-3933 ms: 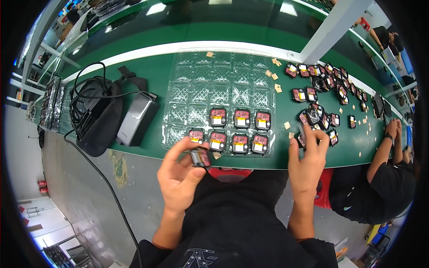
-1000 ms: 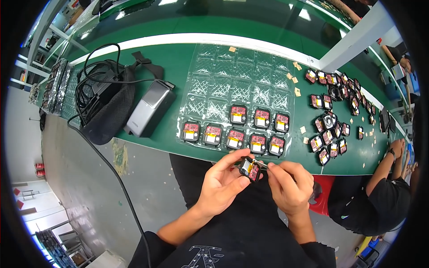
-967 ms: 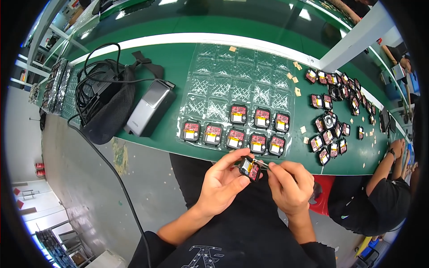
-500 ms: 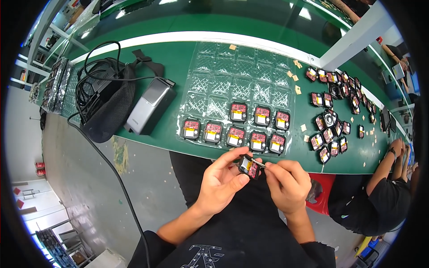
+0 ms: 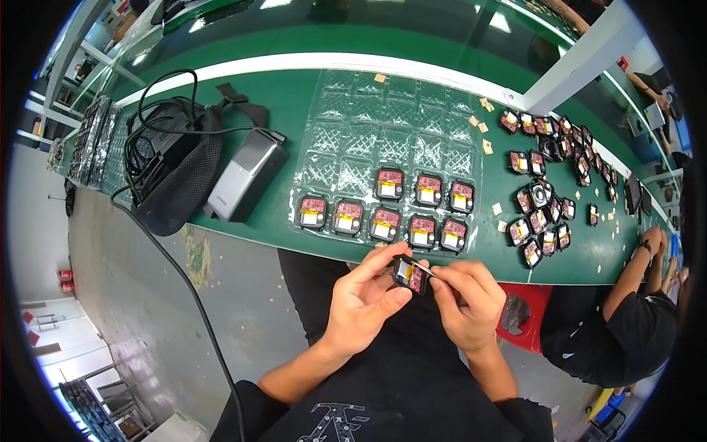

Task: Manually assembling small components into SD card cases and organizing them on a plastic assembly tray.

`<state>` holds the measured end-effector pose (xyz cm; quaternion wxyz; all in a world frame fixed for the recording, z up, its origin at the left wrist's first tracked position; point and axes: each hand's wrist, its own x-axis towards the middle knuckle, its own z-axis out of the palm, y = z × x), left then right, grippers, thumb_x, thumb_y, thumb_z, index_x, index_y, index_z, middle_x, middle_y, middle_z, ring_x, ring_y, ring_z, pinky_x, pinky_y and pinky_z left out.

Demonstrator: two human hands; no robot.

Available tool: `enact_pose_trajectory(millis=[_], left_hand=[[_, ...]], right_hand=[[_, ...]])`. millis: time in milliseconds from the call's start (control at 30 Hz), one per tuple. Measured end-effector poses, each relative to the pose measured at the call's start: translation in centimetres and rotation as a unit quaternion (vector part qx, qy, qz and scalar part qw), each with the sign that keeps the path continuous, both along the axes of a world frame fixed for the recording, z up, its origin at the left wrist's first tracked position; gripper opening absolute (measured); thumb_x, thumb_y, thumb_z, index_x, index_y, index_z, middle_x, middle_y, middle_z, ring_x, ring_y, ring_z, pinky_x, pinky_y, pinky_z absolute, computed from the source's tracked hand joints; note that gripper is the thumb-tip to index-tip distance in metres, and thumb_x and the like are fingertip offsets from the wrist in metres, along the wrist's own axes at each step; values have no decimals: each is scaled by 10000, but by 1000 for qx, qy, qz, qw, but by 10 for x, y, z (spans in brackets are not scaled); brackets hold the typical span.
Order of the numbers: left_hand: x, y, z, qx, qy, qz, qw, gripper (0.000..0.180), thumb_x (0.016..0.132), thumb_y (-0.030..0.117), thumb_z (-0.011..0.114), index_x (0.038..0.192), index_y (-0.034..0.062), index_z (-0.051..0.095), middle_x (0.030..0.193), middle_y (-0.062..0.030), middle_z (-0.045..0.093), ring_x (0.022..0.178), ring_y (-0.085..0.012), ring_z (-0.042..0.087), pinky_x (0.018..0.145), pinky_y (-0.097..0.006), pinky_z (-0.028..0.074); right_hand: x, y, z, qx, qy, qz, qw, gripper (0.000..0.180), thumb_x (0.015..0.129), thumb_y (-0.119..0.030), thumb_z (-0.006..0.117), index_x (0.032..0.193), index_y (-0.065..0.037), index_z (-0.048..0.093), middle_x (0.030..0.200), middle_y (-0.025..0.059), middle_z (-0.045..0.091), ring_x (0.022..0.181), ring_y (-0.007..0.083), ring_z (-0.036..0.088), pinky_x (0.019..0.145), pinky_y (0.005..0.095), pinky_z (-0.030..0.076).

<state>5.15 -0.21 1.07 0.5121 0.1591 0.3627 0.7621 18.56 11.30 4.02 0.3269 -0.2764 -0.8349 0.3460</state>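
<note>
Between the thumb and fingers of my left hand (image 5: 362, 300) is a small black-cased electronic module (image 5: 407, 274) with a red circuit board and a silver and yellow part, tilted in front of the table's edge. My right hand (image 5: 470, 300) pinches thin metal tweezers (image 5: 425, 269), whose tip reaches onto the module's board; the exact contact point is too small to make out. Just beyond my hands lies a clear plastic tray (image 5: 324, 166). Its nearer pockets hold several like modules (image 5: 385, 224), red boards facing up, while the farther pockets hold none.
A loose cluster of modules (image 5: 540, 214) spreads over the green table (image 5: 486, 269) at the right, among small tan pieces (image 5: 487, 147). To the left lie a silver-black box (image 5: 247, 177), a mesh pouch (image 5: 180, 184) and black cables. A co-worker (image 5: 626, 324) sits at the right.
My right hand has shifted slightly left and down with the tweezers. The left hand and module have hardly moved. The whole view has shifted a little.
</note>
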Motion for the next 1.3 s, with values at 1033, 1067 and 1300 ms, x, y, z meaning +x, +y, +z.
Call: enact_pose_trajectory(millis=[1033,1067,1300], left_hand=[[-24,4,11,-18,105,35,994,490,870,-21,708,1321,-56,521,1276,-172,577,1245,-335,607,1029,-424,528],[-27,7,14,-18,107,36,993,490,870,-21,708,1321,-56,521,1276,-172,577,1245,-335,607,1029,-424,528],[-65,48,16,-148,616,180,752,222,792,-107,769,955,-25,642,1209,-128,557,1150,-269,643,889,-335,559]], right_hand=[[40,32,-3,55,-64,-204,975,232,867,18,740,1091,14,680,1070,138,605,768,227,627,612,320,512],[43,39,-6,80,-81,-230,966,247,875,-6,744,1110,16,672,1095,148,596,815,240,647,638,336,525],[60,51,-12,93,-211,-295,927,303,853,-197,806,1116,-91,700,1262,95,627,862,330,709,706,422,565]])
